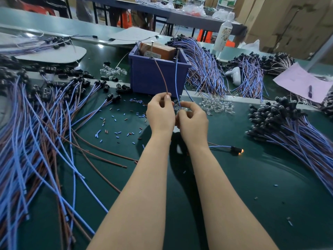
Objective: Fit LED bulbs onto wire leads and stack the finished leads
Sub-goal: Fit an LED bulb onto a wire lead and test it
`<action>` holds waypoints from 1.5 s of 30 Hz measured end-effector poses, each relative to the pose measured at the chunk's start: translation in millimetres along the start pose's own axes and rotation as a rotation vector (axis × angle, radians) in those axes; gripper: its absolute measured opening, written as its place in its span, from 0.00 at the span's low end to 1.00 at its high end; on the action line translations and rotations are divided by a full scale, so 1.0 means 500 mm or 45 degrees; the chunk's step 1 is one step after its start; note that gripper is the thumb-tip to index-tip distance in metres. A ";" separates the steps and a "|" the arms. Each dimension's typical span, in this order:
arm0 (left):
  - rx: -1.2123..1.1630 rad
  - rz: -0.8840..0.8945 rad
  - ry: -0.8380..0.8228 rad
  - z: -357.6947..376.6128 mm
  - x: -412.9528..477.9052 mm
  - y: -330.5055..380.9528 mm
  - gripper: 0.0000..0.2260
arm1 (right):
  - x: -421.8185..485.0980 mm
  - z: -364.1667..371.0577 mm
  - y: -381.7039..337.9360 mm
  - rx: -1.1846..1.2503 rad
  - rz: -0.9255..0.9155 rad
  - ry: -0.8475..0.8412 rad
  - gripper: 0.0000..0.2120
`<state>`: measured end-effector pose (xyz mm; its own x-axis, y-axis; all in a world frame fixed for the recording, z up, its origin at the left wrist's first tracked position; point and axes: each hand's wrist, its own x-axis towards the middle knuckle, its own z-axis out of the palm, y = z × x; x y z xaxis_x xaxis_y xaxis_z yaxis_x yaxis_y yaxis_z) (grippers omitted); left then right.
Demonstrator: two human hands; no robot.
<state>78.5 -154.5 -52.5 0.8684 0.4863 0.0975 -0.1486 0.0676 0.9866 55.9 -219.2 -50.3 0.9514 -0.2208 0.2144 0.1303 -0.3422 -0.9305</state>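
Just in front of the purple bin [144,78], a brown wire [161,76] and a blue wire [177,83] rise from the hands to the bin's rim. The left hand [160,112] pinches the brown wire's lower end between thumb and curled fingers. The right hand [193,120], touching the left, curls round the blue wire's lower end and something small and clear, mostly hidden. A heap of clear LED bulbs [216,105] lies in front of the bin, to its right. Further right is a stack of finished leads [288,123] with black holders. One lead with a glowing bulb [236,150] lies alone, nearer than the bin. Left of the bin sprawl loose leads [36,132], with insulation offcuts [119,123] scattered on the green mat [234,186]. A brown box [158,50] sits inside the bin.
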 end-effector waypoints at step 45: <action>-0.027 -0.026 0.005 0.005 0.012 -0.007 0.07 | 0.001 0.004 0.007 -0.062 -0.032 -0.017 0.12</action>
<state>85.6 -153.8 -55.2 0.8693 0.4883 0.0770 -0.1410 0.0955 0.9854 57.3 -218.6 -54.3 0.9518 -0.1993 0.2331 0.1407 -0.3914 -0.9094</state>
